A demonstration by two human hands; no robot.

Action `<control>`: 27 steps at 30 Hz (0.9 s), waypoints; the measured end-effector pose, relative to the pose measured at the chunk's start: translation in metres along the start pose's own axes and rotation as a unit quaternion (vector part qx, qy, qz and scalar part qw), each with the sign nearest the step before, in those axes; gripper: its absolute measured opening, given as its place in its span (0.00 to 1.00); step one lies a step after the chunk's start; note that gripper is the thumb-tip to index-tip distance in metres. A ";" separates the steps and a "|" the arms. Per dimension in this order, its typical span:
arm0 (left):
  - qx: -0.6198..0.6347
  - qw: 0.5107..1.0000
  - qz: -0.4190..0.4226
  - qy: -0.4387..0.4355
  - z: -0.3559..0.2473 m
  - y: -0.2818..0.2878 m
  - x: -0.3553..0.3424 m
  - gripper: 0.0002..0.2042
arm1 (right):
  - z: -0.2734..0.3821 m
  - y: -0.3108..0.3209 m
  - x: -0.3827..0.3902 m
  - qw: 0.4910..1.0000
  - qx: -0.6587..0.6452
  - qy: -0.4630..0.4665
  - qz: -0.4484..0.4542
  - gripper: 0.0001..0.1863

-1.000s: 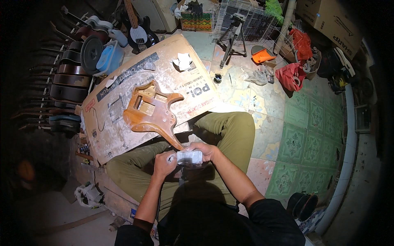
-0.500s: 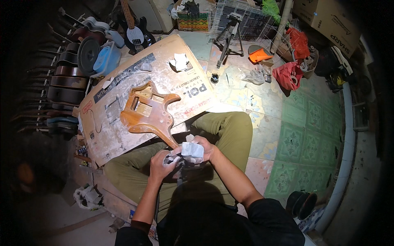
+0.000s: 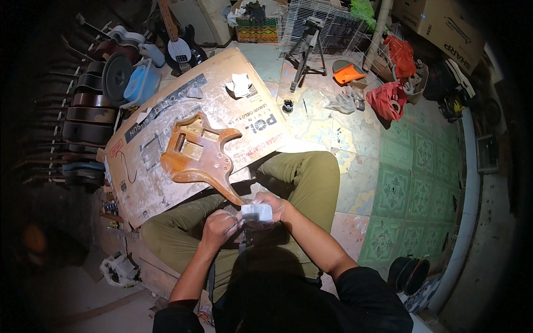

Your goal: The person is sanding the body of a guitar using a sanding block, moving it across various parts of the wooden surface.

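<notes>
A pale grey, sandpaper-like rectangular block [image 3: 256, 213] is gripped by my right hand [image 3: 275, 205], its flat face turned up. My left hand [image 3: 220, 226] is closed right beside the block's left edge, fingers curled; what they hold is hidden. Both hands look dusty and are over my lap. Just beyond them lies a brown wooden electric guitar body [image 3: 202, 161], with cut-out cavities and small holes. Its long horn points toward my hands and ends close to the block.
Dusty flattened cardboard [image 3: 150, 194] lies under the guitar body, with crumpled white paper [image 3: 240, 85] on it. Several guitars [image 3: 89, 115] are racked at left. A black tripod [image 3: 305, 55], a small jar [image 3: 288, 105] and a red bag [image 3: 387, 101] are on the tiled floor.
The block has shifted slightly left and down, its upper face now lying flatter. My left fingers have curled in more tightly beside it. The guitar body stays in place on the cardboard.
</notes>
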State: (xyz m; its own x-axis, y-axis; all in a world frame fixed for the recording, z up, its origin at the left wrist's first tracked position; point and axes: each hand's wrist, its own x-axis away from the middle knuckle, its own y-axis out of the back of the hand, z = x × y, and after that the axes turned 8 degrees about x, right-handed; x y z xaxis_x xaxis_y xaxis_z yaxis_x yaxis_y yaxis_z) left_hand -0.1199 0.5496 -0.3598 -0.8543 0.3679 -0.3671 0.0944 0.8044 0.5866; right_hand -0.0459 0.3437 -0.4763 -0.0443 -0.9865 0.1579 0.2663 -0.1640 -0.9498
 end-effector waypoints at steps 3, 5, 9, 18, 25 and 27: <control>-0.002 1.000 0.010 0.003 0.001 -0.001 0.004 0.11 | -0.001 0.004 -0.001 0.995 -0.016 -0.018 -0.096 0.33; -0.021 1.000 0.018 -0.008 0.001 -0.001 0.006 0.10 | -0.001 0.007 -0.002 0.999 -0.024 -0.033 0.014 0.36; -0.039 0.999 0.018 0.006 -0.005 0.000 0.004 0.10 | -0.001 0.008 -0.002 0.998 -0.027 -0.048 0.029 0.37; -0.028 0.999 0.011 -0.020 -0.011 0.000 0.000 0.13 | 0.004 -0.001 0.002 0.996 -0.021 -0.029 0.077 0.36; -0.033 0.999 0.009 -0.016 -0.012 -0.002 0.001 0.11 | 0.002 0.009 0.000 0.994 -0.037 -0.031 0.098 0.37; -0.031 0.999 -0.004 -0.008 -0.014 0.000 0.001 0.10 | 0.001 0.010 0.000 0.995 -0.035 -0.032 0.085 0.37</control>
State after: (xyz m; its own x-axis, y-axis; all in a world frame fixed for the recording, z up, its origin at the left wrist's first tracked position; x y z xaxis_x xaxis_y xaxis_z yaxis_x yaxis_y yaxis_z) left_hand -0.1274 0.5432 -0.3504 -0.8469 0.3687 -0.3833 0.0551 0.7776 0.6263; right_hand -0.0425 0.3420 -0.4853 0.0583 -0.9983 0.0091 0.1975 0.0026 -0.9803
